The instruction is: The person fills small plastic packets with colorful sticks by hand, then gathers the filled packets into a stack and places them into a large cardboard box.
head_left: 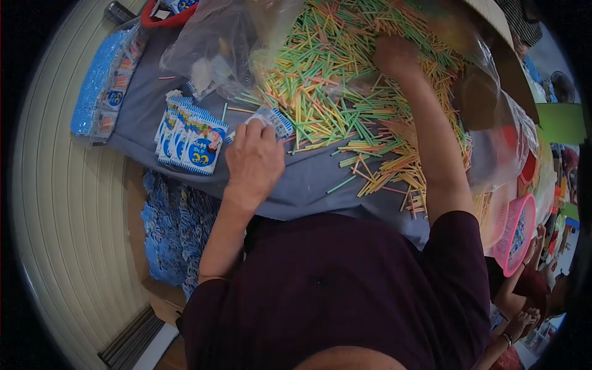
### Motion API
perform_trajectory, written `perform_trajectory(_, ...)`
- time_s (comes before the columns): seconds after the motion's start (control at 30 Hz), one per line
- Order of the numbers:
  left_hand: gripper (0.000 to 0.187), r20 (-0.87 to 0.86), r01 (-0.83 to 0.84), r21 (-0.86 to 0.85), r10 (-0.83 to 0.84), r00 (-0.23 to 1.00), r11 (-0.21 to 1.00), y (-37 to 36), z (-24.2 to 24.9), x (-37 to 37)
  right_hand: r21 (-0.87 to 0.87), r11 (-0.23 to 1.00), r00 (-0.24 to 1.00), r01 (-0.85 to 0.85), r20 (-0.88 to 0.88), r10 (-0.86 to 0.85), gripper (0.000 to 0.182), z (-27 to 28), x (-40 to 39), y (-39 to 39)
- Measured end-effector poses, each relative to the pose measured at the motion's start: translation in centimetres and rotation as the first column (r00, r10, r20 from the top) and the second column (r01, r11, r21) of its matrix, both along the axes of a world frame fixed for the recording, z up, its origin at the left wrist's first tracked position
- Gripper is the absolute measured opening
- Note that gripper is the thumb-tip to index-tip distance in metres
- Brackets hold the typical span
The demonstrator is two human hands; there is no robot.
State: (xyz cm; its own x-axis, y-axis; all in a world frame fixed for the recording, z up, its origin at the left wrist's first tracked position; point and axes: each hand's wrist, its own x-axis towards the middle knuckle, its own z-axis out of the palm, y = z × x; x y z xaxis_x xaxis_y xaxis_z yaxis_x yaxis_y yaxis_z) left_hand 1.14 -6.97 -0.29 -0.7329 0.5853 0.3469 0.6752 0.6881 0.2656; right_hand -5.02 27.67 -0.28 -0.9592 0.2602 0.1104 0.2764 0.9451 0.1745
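Note:
My left hand (254,160) rests on the cloth-covered table with its fingers curled over a small blue-and-white packet (277,123), which sticks out past the fingertips. Just left of it, several matching packets (194,143) lie in an overlapping fan. My right hand (396,57) reaches to the far side of a big heap of thin green, yellow and pink sticks (333,80). Its fingertips are down among the sticks and hidden, so what they grip, if anything, does not show.
Clear plastic bags (213,46) lie left of the heap. A wrapped bundle of packets (105,86) sits at the table's left edge, with a red basket (166,20) behind it. Below stands a box of blue wrappers (166,234). Other people work at right, near a pink basket (510,265).

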Motion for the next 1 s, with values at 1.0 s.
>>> perform_trajectory(1.0, 0.013, 0.103, 0.042, 0.351, -0.083, 0.991, 0.936, -3.5, -1.4, -1.1, -0.744, 0.506, 0.861, -0.437, -0.509, -0.006, 0.036, 0.6, 5.1, -0.4)
